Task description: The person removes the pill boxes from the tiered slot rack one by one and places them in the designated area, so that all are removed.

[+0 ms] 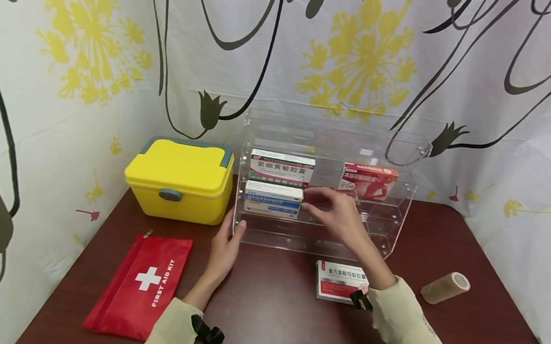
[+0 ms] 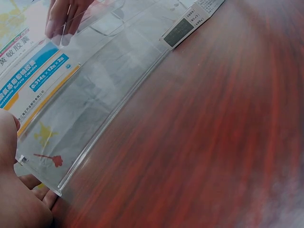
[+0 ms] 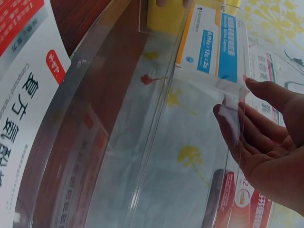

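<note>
A clear acrylic display rack [image 1: 328, 244] stands on the table with medicine boxes on its tiers. My left hand [image 1: 224, 251] grips its lower left side, thumb at the front and fingers around the outer edge. A blue-and-white medicine box [image 1: 273, 201] sits at the left of a lower tier. Fingertips of my right hand [image 1: 332, 210] are right at that box's right end, with the fingers loosely bent; in the right wrist view the hand [image 3: 270, 128] is not wrapped around it. Behind it on a higher tier is a pink-and-white medicine box [image 1: 281, 168]. A red medicine box [image 1: 368, 181] stands farther right.
A white-and-red medicine box [image 1: 340, 280] lies on the table before the rack, partly under my right forearm. To the right lies a beige bandage roll [image 1: 445, 288]. A yellow lidded case [image 1: 179, 181] and a red first aid pouch [image 1: 140, 288] are at the left.
</note>
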{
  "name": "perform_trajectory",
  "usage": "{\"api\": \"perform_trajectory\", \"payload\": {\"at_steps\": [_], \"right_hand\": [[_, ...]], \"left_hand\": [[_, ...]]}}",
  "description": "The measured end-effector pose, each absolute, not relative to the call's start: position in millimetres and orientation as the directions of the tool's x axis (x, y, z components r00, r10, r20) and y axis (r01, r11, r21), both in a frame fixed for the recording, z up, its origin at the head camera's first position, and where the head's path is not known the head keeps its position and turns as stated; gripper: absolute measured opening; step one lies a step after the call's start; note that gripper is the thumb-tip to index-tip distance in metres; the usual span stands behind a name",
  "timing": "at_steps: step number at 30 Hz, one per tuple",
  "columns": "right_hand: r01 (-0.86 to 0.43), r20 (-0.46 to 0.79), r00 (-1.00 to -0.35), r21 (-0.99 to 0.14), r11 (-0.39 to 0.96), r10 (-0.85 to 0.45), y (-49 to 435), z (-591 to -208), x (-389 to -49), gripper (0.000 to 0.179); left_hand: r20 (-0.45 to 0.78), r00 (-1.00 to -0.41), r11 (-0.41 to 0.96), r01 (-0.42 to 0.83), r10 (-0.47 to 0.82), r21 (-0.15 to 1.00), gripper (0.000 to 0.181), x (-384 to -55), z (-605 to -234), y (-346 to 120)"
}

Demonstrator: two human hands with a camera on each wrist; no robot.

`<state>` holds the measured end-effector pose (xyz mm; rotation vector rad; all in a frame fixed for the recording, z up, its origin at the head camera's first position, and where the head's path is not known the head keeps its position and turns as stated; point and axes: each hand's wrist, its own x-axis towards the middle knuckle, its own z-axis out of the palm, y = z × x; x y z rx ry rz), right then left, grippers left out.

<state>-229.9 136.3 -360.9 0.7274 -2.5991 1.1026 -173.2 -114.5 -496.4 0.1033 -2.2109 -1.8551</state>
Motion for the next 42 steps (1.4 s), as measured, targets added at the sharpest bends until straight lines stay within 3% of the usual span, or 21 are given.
{"api": "perform_trajectory", "payload": {"at_steps": [7,31,42], "right_hand": [[-0.476,0.345,-0.879,-0.642,0.601,-0.328,129,-361,-230,0.031],[-0.479,0.383,-0.877,-0.727,0.491,-0.290,120,-365,-234,0.027],[-0.388,0.308,-0.919,-0.819,0.422,-0.246,126,-365,-236,0.030]], "left_hand": [[0.143,-0.966,0.186,0.103,-0.216,0.977,0.057,-174,-497,-114],[0.157,-0.963,0.196,0.114,-0.220,0.974,0.056,-174,-497,-115],[0.163,-0.960,0.201,0.118,-0.228,0.972,0.056,-174,-499,-115]]}}
